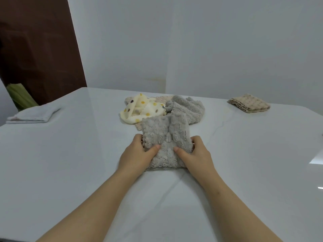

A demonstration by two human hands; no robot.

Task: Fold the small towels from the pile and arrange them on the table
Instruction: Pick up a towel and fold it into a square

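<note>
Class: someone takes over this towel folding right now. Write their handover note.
Left hand and right hand: each grips a side of the grey towel, thumbs on top, on the table.
Pile behind it: dotted towel, second grey towel, beige towel underneath.
Done: folded beige towel far right, folded white towel far left.
Left: finish this fold, place it, then fold the pile's three.

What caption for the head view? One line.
Left hand and right hand grip grey towel on white table, pile behind.
</note>
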